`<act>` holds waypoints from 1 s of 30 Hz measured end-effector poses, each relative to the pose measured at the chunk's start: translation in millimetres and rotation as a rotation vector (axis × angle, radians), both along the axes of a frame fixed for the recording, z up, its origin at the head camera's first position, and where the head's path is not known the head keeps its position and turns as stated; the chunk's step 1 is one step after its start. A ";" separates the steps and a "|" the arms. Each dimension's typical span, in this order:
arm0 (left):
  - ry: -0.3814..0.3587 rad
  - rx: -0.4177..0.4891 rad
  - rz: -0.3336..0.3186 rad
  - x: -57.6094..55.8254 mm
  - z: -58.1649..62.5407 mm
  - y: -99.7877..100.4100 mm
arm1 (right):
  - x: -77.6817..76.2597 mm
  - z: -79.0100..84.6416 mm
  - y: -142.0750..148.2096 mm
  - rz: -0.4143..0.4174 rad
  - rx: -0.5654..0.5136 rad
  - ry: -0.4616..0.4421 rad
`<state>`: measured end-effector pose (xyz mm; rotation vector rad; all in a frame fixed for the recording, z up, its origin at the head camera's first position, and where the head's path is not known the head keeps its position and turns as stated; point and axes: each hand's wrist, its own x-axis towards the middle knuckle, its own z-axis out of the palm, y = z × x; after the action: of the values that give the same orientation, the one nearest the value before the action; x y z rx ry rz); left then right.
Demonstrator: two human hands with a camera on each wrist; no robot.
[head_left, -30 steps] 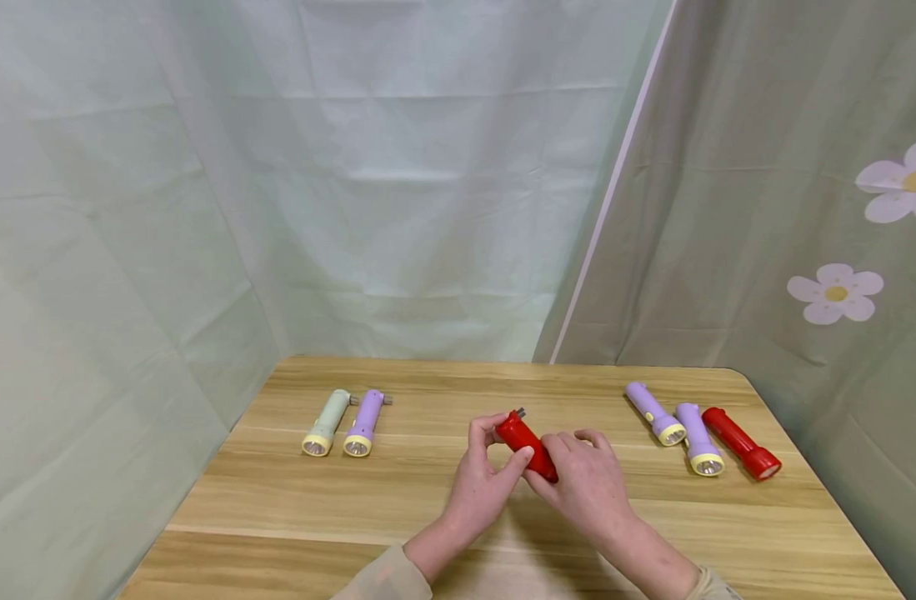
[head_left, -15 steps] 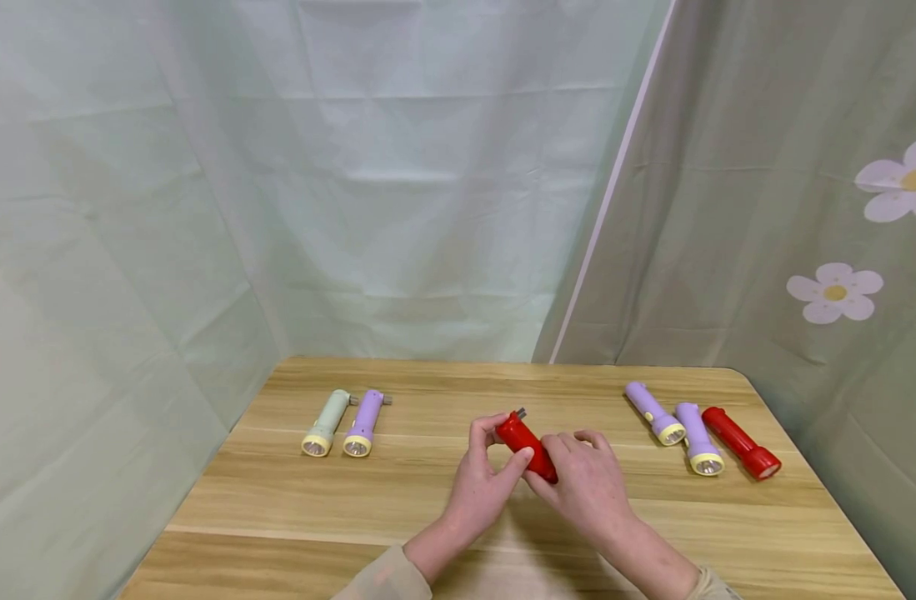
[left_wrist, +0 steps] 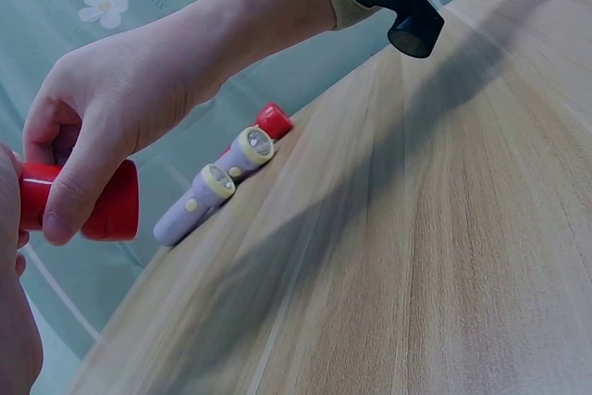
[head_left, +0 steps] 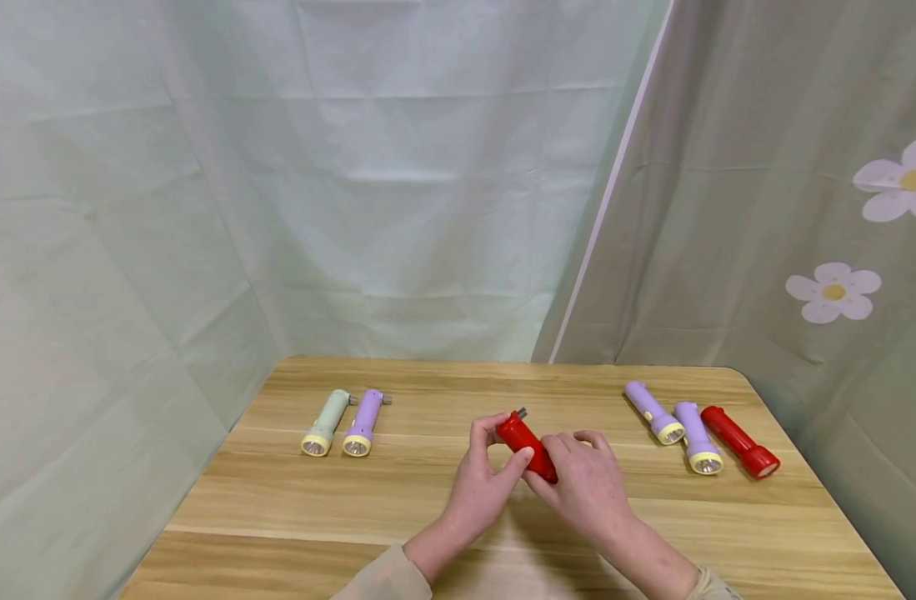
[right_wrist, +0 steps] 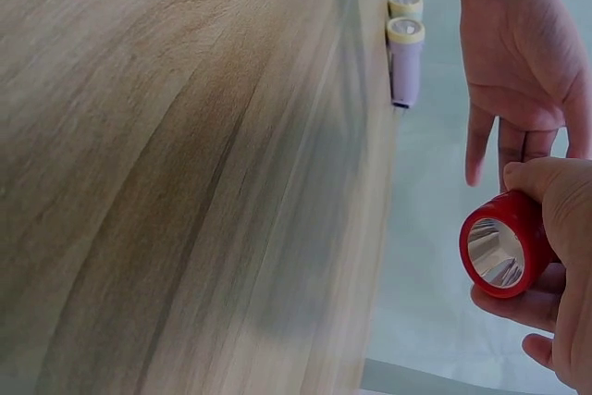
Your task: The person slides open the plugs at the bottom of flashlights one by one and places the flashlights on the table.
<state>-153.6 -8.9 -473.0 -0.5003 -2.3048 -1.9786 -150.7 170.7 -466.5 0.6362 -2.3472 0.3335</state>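
A red flashlight [head_left: 528,446] is held above the middle of the table, its metal plug prongs [head_left: 521,412] sticking out at the far end. My left hand [head_left: 482,487] grips the pronged end, thumb laid along the body. Round the lamp end my right hand [head_left: 587,483] curls its fingers, covering most of the head in the head view. In the right wrist view the round reflector [right_wrist: 497,253] faces the camera between the right thumb and fingers. The left wrist view shows the red head [left_wrist: 116,205] beyond the right thumb.
Pale green [head_left: 327,423] and purple [head_left: 365,423] flashlights with prongs out lie at the left. At the right rest two purple flashlights [head_left: 655,413] [head_left: 698,437] and a red one [head_left: 740,442], without prongs showing. Curtains [head_left: 427,208] hang behind the wooden table [head_left: 292,517].
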 end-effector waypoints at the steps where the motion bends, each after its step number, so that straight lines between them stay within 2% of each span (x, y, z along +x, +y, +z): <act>1: -0.002 0.000 -0.001 0.1 0.2 0.0 | 0.2 0.2 0.1 0.001 -0.001 -0.002; 11: -0.016 0.017 -0.011 2.7 3.6 0.2 | 1.1 0.9 -0.2 -0.001 -0.004 -0.012; 30: 0.001 -0.013 -0.006 1.0 -0.5 -0.6 | 0.3 -1.8 -1.0 0.000 0.003 -0.010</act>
<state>-152.6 -9.4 -473.5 -0.5094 -2.3196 -1.9662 -150.4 169.7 -468.3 0.6367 -2.3579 0.3341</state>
